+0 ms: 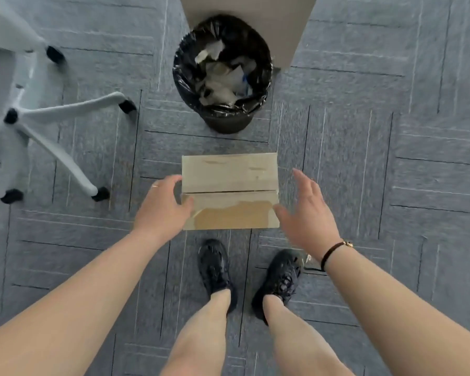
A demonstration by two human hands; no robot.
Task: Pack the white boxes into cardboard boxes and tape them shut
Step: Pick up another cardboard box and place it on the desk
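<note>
A cardboard box point(229, 183) with its two top flaps folded shut sits in front of my feet, over the grey carpet. A dark seam runs across the middle between the flaps, and the near flap has a torn brown patch. My left hand point(162, 206) holds the box's left edge, thumb over the near flap and fingers curled round the side. My right hand point(305, 213) hovers beside the right edge with straight, spread fingers; whether it touches the box I cannot tell. No white boxes or tape are in view.
A black bin point(255, 36) lined with a plastic bag and holding scrap paper stands just beyond the box. A beige panel point(282, 12) rises behind it. The grey wheeled base of an office chair point(57, 109) spreads at the left. My two black shoes stand below the box.
</note>
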